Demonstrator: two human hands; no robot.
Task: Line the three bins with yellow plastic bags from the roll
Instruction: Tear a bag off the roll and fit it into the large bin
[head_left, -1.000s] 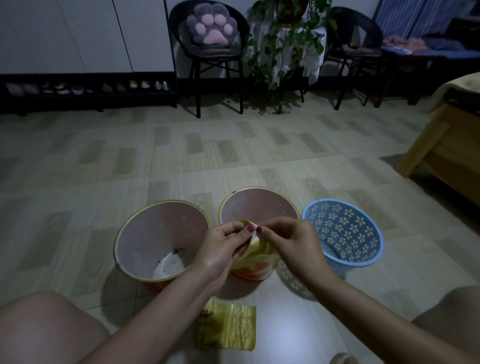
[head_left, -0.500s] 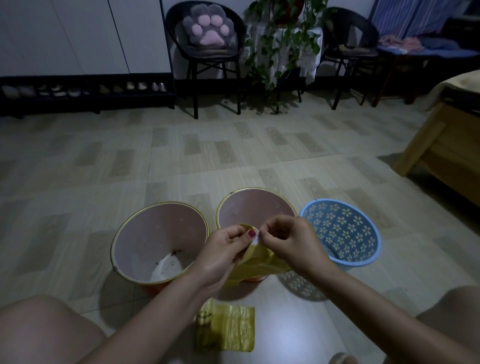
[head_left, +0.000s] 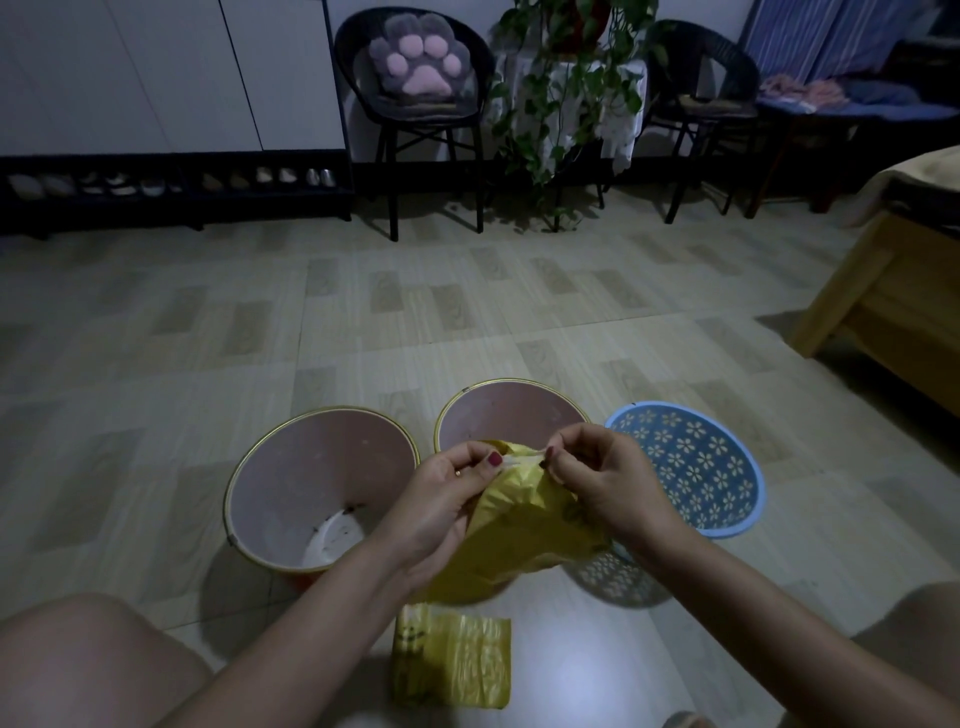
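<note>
on the floor, the left pink bin (head_left: 322, 486) holds only dark specks on its white bottom. the left hand (head_left: 441, 499) and right hand (head_left: 605, 480) pinch the top edge of a yellow plastic bag (head_left: 524, 535), stretching it sideways; it hangs down before the middle pink bin (head_left: 511, 410). the folded yellow bags (head_left: 452, 660) lie flat below. the blue lattice basket (head_left: 696, 467) stands rightmost.

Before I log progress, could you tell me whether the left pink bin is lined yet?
Not lined. The left pink bin shows bare walls and white bottom; both hands hold the yellow bag.
</note>
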